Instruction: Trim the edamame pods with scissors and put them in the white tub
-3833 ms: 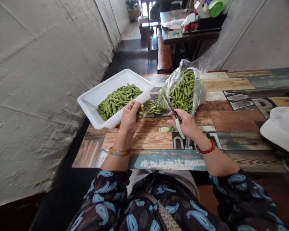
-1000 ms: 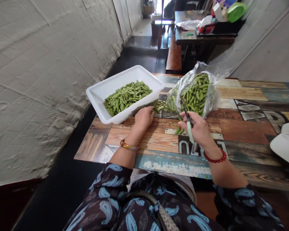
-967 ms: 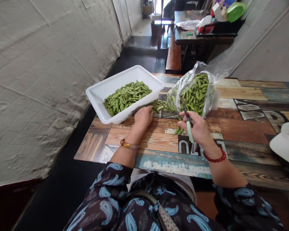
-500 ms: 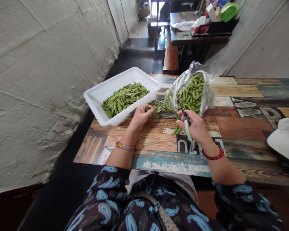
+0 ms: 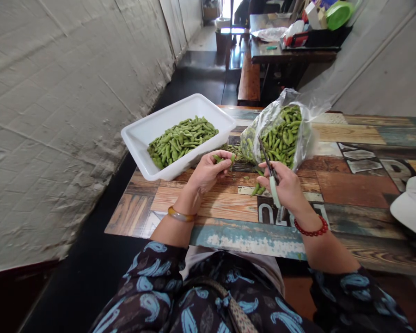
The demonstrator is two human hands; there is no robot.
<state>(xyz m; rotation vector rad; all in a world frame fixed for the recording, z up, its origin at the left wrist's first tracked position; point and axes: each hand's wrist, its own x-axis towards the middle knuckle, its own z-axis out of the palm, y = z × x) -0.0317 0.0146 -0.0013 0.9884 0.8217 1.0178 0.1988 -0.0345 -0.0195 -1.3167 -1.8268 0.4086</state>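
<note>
My left hand [image 5: 213, 170] is closed around a green edamame pod [image 5: 217, 158], whose tip shows at the fingertips. In my right hand [image 5: 284, 182] is a pair of scissors [image 5: 273, 189] with pale green handles, blades pointing up and away. A white plastic tub [image 5: 138, 134] at the left holds a heap of edamame pods [image 5: 182, 141]. Behind my right hand, a clear plastic bag [image 5: 307, 138] lies open with more pods [image 5: 284, 134] inside. Trimmed bits [image 5: 241, 152] are scattered between tub and bag, and a few loose pods [image 5: 258, 188] lie near the scissors.
The patchwork wooden table [image 5: 353, 185] stretches to the right, with a white cap [image 5: 412, 206] at its right edge. A rough white wall [image 5: 72, 115] runs along the left. Farther off stand a bench [image 5: 249, 78] and another table [image 5: 263, 53] with a black tray.
My left hand has moved a little to the right, toward the scissors, and the pod shows more at its fingertips. The whole view has shifted slightly.
</note>
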